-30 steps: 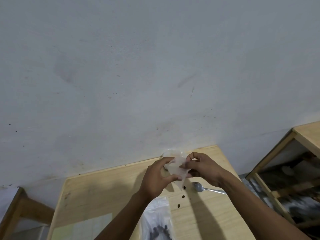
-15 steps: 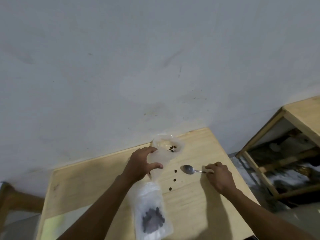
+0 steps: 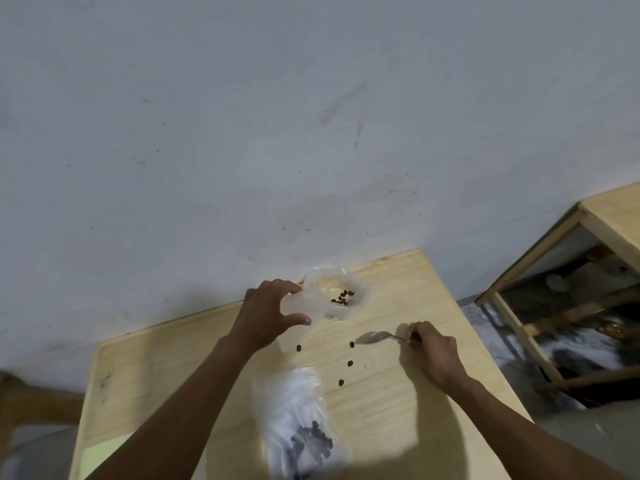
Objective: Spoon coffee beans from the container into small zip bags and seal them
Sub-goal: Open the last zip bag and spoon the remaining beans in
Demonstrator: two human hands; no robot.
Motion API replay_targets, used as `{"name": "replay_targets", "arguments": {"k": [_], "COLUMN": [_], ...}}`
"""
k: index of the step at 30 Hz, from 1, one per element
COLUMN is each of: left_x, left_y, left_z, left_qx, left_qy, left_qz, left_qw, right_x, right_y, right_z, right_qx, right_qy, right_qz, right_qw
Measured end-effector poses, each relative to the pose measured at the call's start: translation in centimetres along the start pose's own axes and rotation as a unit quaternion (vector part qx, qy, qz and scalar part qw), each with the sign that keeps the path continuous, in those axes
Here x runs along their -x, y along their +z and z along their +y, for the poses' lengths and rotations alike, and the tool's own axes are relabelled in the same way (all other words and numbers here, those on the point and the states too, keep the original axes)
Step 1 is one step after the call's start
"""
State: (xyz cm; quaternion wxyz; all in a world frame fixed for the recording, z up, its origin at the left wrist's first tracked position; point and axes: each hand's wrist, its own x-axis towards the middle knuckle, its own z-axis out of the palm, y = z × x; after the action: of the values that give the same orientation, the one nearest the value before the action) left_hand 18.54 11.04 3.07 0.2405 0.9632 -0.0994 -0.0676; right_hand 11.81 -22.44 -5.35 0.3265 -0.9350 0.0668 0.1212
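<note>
While my left hand (image 3: 268, 315) curls round a small clear bag (image 3: 297, 308), thumb below and fingers above, my right hand (image 3: 431, 351) pinches the handle of the spoon (image 3: 372, 337) and holds its bowl low over the table (image 3: 415, 393), well apart from the left. The spoon looks empty to me, though its bowl is smeared and I can't be sure.

The container (image 3: 337, 294) stands at the far edge of the table, just beside the bag in my left hand, and I count only a small cluster of beans (image 3: 343, 297) in its bottom. Whether its clear skin is a liner or a second bag I can't tell. Nearer me lies a filled bag (image 3: 301, 431) with a dark clump of beans inside; I judge that one done, but its top runs under the shadow at the bottom edge, so I can't see whether the zip is pressed closed.

Four loose beans (image 3: 349, 363) sit on the wood between my hands, spilled and not yet gathered. As I read it, I'm partway: one bag filled, the one in my left hand looks empty and needs spooning and sealing, and the container is nearly out.

I can't tell if the held bag's mouth is open; the plastic is too pale. The near end of the table is cut off.
</note>
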Motion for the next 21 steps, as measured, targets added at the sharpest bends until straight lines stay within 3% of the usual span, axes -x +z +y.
{"name": "replay_targets", "arguments": {"k": [2,4,10,15,21], "left_x": [-0.2,-0.4,-2.2,-3.4,-3.3], "left_y": [0.0,0.3,1.4,1.9,2.4], "left_z": [-0.3,-0.4,0.1,0.2,-0.6], "left_qx": [-0.013,-0.030,-0.061,-0.038,-0.020], "left_qy": [0.003,0.018,0.080,0.074,0.100], "left_qz": [-0.020,-0.042,-0.099,-0.131,-0.117], "left_qw": [1.000,0.999,0.990,0.988,0.988], "right_x": [-0.4,-1.4,-5.4,-6.2,-5.9], "right_y": [-0.9,-1.7,-2.3,-1.5,-1.2], "right_z": [-0.8,-2.2,-7.2,-8.4,-6.9], "right_qx": [-0.117,-0.140,-0.051,0.022,0.005], "right_qy": [-0.038,-0.060,-0.066,-0.064,-0.063], "right_qz": [0.039,0.086,0.051,0.047,0.076], "right_qw": [0.992,0.985,0.995,0.997,0.995]}}
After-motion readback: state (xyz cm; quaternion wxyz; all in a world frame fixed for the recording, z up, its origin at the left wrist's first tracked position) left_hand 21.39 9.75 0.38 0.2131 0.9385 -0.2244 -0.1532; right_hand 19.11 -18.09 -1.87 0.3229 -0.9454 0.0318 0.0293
